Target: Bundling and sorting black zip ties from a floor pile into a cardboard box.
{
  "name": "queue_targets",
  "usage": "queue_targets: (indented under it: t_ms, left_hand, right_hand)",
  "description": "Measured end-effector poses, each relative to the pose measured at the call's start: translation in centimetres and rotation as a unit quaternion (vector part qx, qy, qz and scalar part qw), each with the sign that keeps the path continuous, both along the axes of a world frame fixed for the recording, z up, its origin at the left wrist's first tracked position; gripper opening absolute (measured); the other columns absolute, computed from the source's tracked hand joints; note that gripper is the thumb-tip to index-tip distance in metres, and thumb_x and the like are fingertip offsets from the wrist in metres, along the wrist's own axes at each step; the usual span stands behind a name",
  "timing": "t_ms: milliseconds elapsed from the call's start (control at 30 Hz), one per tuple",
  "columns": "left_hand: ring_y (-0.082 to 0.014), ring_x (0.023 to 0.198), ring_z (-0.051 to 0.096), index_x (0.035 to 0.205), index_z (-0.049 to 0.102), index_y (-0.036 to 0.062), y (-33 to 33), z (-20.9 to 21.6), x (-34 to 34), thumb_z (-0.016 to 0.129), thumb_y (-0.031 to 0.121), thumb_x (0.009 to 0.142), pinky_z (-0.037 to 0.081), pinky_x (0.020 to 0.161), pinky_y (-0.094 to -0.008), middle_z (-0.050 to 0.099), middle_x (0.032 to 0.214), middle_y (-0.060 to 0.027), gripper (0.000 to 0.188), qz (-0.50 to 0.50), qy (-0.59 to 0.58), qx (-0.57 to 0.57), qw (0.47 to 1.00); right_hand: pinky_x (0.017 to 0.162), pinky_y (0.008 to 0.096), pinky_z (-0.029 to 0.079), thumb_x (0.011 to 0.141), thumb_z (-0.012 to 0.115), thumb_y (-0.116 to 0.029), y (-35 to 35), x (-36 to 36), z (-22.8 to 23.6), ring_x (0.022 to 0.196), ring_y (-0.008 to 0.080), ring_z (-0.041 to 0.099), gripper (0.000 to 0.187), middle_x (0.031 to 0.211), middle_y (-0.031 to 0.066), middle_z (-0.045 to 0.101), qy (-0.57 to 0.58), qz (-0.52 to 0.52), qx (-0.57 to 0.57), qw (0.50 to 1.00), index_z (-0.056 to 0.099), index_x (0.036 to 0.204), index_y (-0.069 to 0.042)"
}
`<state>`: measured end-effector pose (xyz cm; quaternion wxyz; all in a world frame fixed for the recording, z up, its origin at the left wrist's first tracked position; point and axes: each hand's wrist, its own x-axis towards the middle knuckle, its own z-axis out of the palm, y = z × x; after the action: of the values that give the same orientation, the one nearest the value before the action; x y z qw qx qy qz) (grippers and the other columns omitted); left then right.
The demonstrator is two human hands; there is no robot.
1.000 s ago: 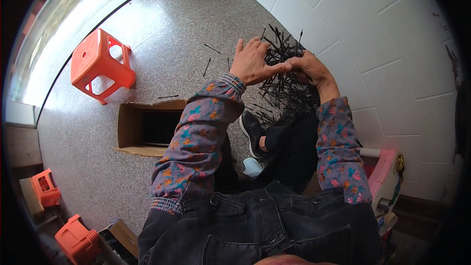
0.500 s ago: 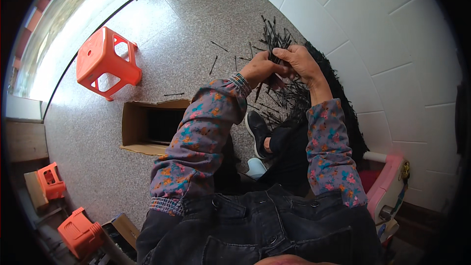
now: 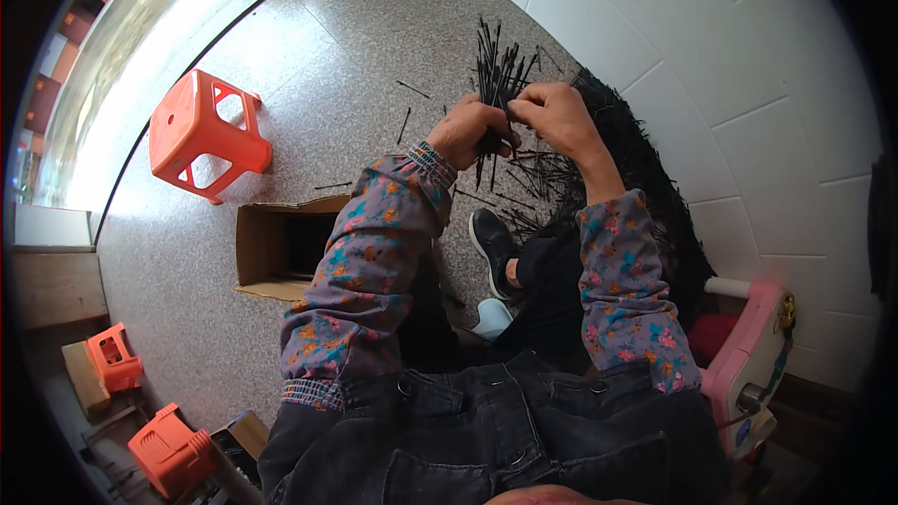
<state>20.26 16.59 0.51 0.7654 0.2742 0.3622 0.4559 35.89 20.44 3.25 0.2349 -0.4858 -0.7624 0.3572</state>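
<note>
Many thin black sticks [image 3: 496, 61] make one bunch in the left hand [image 3: 466, 131].
Left fingers curl around the bunch under its spread tops; the right hand [image 3: 558, 119] has its fingertips at the bunch's right side, but I can't tell if they pinch a stick. A snug, gentle left squeeze should stop slips while right fingers nudge strays straight. Loose sticks [image 3: 543, 178] lie right of the grip, toward the body; a box [image 3: 262, 248] sits left.
</note>
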Motion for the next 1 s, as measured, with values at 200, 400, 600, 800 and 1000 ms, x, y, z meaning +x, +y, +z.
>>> queue_targets:
  t_ms: [200, 400, 600, 800, 1000]
  left_hand:
    - [-0.0208, 0.057, 0.058, 0.098, 0.053, -0.0037, 0.1, -0.6, -0.4, 0.044, -0.007, 0.068, 0.046, 0.045, -0.0301, 0.059, 0.077, -0.0116, 0.032, -0.034, 0.021, 0.015, 0.999]
    - [-0.0171, 0.052, 0.053, 0.108, 0.052, -0.0023, 0.1, -0.9, -1.0, 0.041, -0.006, 0.066, 0.039, 0.042, -0.0266, 0.058, 0.075, -0.0089, 0.043, -0.062, 0.037, 0.014, 0.997]
    - [-0.0151, 0.051, 0.049, 0.112, 0.051, -0.0004, -0.3, -0.1, -0.5, 0.039, -0.006, 0.063, 0.036, 0.043, -0.0248, 0.054, 0.07, -0.0062, 0.051, -0.065, 0.002, 0.007, 0.998]
    - [-0.0156, 0.051, 0.049, 0.111, 0.051, -0.0001, -0.4, -0.9, 0.1, 0.039, -0.006, 0.062, 0.036, 0.043, -0.0253, 0.054, 0.069, -0.0063, 0.05, -0.118, -0.047, 0.026, 0.991]
    - [-0.0159, 0.051, 0.049, 0.109, 0.051, 0.0005, -0.7, -0.9, 0.7, 0.041, -0.006, 0.064, 0.036, 0.043, -0.0258, 0.053, 0.069, -0.0058, 0.046, -0.085, -0.005, 0.008, 0.996]
  right_hand:
    - [0.061, 0.0361, 0.048, 0.073, 0.061, -0.026, -1.0, -0.4, 0.7, 0.064, 0.0286, 0.062, 0.023, 0.068, 0.0143, 0.062, -0.099, -0.005, 0.092, 0.991, 0.065, 0.075, -0.004]
    - [0.055, 0.0331, 0.047, 0.075, 0.062, -0.025, -0.8, 0.6, 1.6, 0.057, 0.0231, 0.061, 0.024, 0.064, 0.0114, 0.062, -0.053, 0.039, 0.039, 0.997, 0.065, 0.076, -0.002]
    - [0.05, 0.0219, 0.043, 0.084, 0.059, -0.025, 0.5, 2.6, 2.2, 0.053, 0.0083, 0.052, 0.023, 0.063, -0.0011, 0.058, 0.164, -0.105, -0.034, 0.98, 0.063, 0.079, -0.003]
    - [0.05, 0.021, 0.044, 0.088, 0.058, -0.031, 2.0, 1.9, 1.2, 0.055, 0.0086, 0.054, 0.027, 0.073, 0.001, 0.06, 0.355, -0.197, -0.011, 0.914, 0.062, 0.09, -0.004]
    - [0.047, 0.021, 0.045, 0.086, 0.059, -0.037, 1.6, 2.4, 1.4, 0.057, 0.0083, 0.055, 0.034, 0.076, 0.0024, 0.06, 0.299, -0.15, -0.16, 0.929, 0.062, 0.091, -0.004]
